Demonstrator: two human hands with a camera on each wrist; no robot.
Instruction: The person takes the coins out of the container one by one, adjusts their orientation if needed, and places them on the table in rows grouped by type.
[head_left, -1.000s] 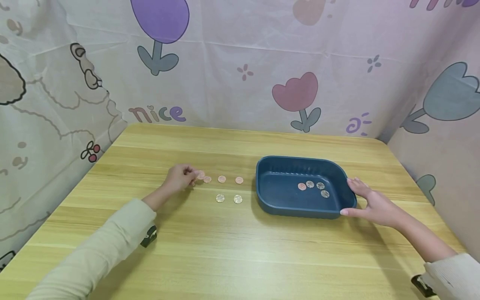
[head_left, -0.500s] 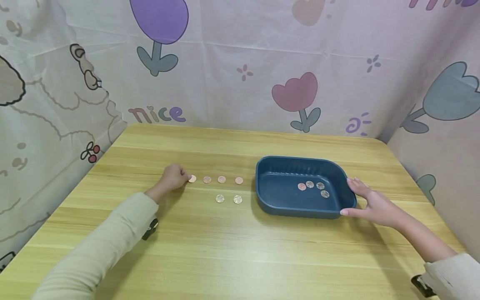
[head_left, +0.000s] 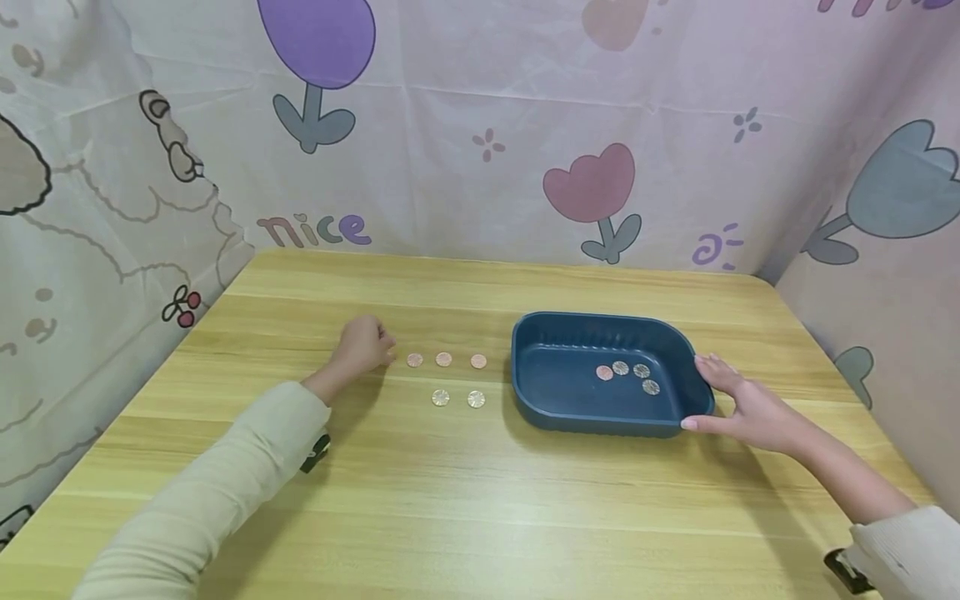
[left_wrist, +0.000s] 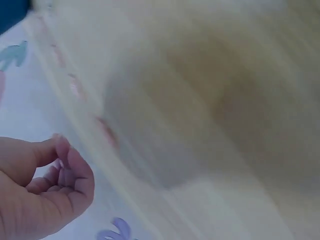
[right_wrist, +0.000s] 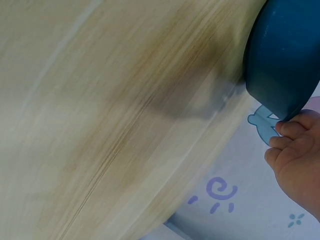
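My left hand (head_left: 364, 343) hovers at the left end of a row of copper-coloured coins. In the left wrist view, the left hand's (left_wrist: 55, 187) thumb and index fingertips touch, the other fingers curl in, and no coin shows between them. A blurred coin (left_wrist: 107, 132) lies nearest those fingertips. From the head, copper coins (head_left: 444, 359) line the back row, and two silvery coins (head_left: 440, 397) sit in front. My right hand (head_left: 750, 412) grips the right end of a dark blue plastic tub (head_left: 600, 422), thumb at its front corner, fingers along the right rim.
Inside the tub lie one copper coin (head_left: 604, 372) and several silvery ones (head_left: 650, 387). The wooden table (head_left: 480, 517) ends at the back against a patterned cloth (head_left: 450, 167), which also hangs at both sides.
My left hand carried a copper coin leftward to the row's left end, then moved slightly right and up; that coin no longer shows in the head view. My right hand and the tub stayed put.
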